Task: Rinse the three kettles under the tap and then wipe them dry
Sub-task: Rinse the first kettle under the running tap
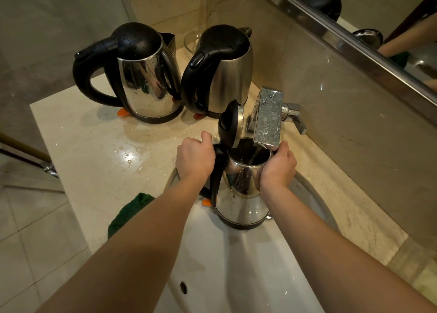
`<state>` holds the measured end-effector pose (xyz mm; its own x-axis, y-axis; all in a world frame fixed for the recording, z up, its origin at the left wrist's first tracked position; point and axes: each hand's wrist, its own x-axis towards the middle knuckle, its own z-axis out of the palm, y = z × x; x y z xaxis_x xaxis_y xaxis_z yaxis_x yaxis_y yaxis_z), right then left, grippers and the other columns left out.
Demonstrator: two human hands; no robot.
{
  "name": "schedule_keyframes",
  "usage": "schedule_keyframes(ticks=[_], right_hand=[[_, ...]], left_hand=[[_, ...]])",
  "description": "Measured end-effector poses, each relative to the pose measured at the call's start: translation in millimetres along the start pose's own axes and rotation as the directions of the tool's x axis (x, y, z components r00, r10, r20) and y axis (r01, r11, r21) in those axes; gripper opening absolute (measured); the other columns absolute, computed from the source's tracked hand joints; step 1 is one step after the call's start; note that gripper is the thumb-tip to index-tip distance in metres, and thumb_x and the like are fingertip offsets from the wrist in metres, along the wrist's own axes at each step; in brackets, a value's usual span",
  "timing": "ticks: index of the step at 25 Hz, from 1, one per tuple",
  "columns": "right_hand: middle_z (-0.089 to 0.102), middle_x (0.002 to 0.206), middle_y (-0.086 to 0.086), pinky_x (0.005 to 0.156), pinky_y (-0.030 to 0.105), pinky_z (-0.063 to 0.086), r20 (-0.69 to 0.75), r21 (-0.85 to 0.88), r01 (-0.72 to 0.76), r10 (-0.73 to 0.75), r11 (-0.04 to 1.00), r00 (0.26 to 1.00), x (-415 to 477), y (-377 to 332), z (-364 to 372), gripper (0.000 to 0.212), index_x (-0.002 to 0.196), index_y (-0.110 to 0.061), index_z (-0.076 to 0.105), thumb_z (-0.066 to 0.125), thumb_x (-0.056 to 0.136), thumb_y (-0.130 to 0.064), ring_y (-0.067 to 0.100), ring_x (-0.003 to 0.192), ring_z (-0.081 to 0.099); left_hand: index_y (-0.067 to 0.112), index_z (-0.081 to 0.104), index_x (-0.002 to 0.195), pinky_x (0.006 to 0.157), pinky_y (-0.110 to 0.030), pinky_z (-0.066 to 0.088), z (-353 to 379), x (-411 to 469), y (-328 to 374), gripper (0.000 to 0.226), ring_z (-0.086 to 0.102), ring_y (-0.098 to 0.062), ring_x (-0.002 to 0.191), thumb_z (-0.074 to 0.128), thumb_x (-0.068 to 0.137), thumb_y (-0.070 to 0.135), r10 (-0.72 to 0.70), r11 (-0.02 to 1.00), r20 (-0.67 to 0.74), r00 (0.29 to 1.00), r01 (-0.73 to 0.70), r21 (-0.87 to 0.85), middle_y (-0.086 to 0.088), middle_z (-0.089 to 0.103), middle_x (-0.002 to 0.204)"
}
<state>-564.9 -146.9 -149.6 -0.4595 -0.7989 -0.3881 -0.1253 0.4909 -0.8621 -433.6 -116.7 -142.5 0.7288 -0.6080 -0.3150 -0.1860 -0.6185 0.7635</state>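
Open kettle held in both hands over the basin, under the tap spout.

Left hand (195,159): wrapped tight round the black handle. Right hand (279,166): fingers closed against the steel body at the rim. Held kettle (241,206): upright, lid (230,124) flipped up, mouth directly below the square chrome tap (269,119); beaded with droplets; above the white sink (236,265). Two further kettles, left kettle (142,76) and middle kettle (222,74): lids shut, standing side by side on the wet marble counter (94,147). Green cloth (128,212): on the counter edge, partly hidden by the left forearm.
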Motion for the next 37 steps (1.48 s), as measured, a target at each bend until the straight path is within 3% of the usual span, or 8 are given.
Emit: schedule_keyframes(ticks=[6, 17, 24, 29, 37], right_hand=[[0.055, 0.077, 0.003, 0.077, 0.043, 0.041, -0.001, 0.016, 0.006, -0.006, 1.000, 1.000, 0.6, 0.3, -1.0, 0.039, 0.082, -0.014, 0.056, 0.033, 0.098, -0.042, 0.022, 0.076, 0.051], [0.056, 0.084, 0.004, 0.088, 0.049, 0.044, -0.012, 0.016, -0.004, 0.004, 1.000, 1.000, 0.6, 0.6, -0.8, 0.040, 0.079, -0.018, 0.051, 0.029, 0.096, -0.047, 0.024, 0.081, 0.052], [0.052, 0.067, 0.003, 0.083, 0.050, 0.047, -0.048, 0.064, -0.005, 0.008, 0.998, 0.999, -1.8, 0.6, -0.3, 0.047, 0.062, -0.018, 0.046, 0.030, 0.094, -0.048, 0.025, 0.071, 0.052], [0.045, 0.061, 0.003, 0.070, 0.039, 0.040, -0.062, 0.088, 0.000, 0.005, 0.996, 0.998, -2.3, -0.9, -2.7, 0.048, 0.060, -0.016, 0.041, 0.032, 0.099, -0.043, 0.022, 0.062, 0.044], [0.050, 0.065, 0.004, 0.075, 0.041, 0.042, -0.059, 0.053, -0.005, 0.008, 0.999, 0.998, -0.2, -1.1, -2.7, 0.050, 0.062, -0.015, 0.045, 0.031, 0.100, -0.043, 0.024, 0.066, 0.048]], left_hand=[[0.013, 0.040, 0.052, 0.051, -0.030, 0.031, -0.5, -0.2, 0.3, 0.052, 0.033, -0.016, 0.048, 0.042, 0.099, 0.035, -0.007, 1.000, 0.002, 1.000, 0.007, 0.001, -0.002, 0.036, 0.052], [0.012, 0.039, 0.050, 0.050, -0.029, 0.029, -0.2, -1.1, -1.4, 0.053, 0.033, -0.016, 0.046, 0.043, 0.099, 0.034, 0.017, 1.000, -0.005, 1.000, -0.017, -0.002, -0.002, 0.036, 0.050], [0.012, 0.043, 0.051, 0.051, -0.031, 0.032, 2.3, 0.3, -4.1, 0.053, 0.035, -0.017, 0.047, 0.042, 0.098, 0.037, 0.021, 1.000, -0.011, 1.000, -0.021, 0.004, -0.003, 0.038, 0.051], [0.011, 0.044, 0.051, 0.052, -0.031, 0.034, 2.9, -0.1, -3.8, 0.054, 0.037, -0.017, 0.047, 0.042, 0.099, 0.036, 0.022, 1.000, -0.020, 1.000, -0.022, 0.007, -0.005, 0.041, 0.052], [0.011, 0.045, 0.051, 0.050, -0.029, 0.033, 1.7, -2.3, -2.3, 0.055, 0.039, -0.017, 0.047, 0.041, 0.100, 0.036, 0.021, 1.000, -0.020, 1.000, -0.020, 0.022, -0.004, 0.042, 0.052]])
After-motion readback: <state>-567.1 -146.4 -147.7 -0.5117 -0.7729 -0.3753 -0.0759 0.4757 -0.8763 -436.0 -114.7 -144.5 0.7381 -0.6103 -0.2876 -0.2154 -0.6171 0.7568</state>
